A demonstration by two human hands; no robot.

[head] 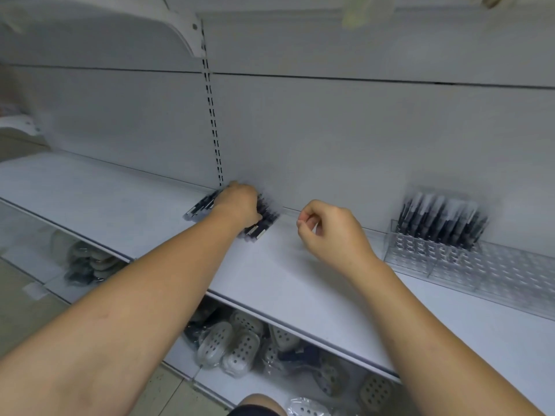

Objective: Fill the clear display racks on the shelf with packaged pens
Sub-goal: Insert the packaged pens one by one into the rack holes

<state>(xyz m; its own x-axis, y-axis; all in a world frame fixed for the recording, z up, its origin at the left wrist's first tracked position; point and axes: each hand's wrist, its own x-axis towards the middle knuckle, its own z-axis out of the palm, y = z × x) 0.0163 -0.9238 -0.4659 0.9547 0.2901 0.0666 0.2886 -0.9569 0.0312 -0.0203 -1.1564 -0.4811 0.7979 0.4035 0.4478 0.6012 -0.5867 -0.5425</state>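
White metal shelving filled that corner of the room, with a slotted upright strip (212, 115) running down its back panel. On the broad white shelf board (120, 199) a loose pile of dark packaged pens (259, 228) lay against the back panel, just right of the strip's foot. The person's left hand (240, 205) lay on top of that pile, fingers curled down into it, gripping a bunch of the pens. The right hand (330, 229) hung above the bare board beside the pile, fingers curled in, thumb and forefinger nipped together on nothing I could make out. Farther right, a clear perforated plastic display rack (495, 271) stood on the same board, its back rows at the left end filled with upright dark pens (441, 223). On the lower shelf lay pale perforated slippers in plastic bags (237, 346).
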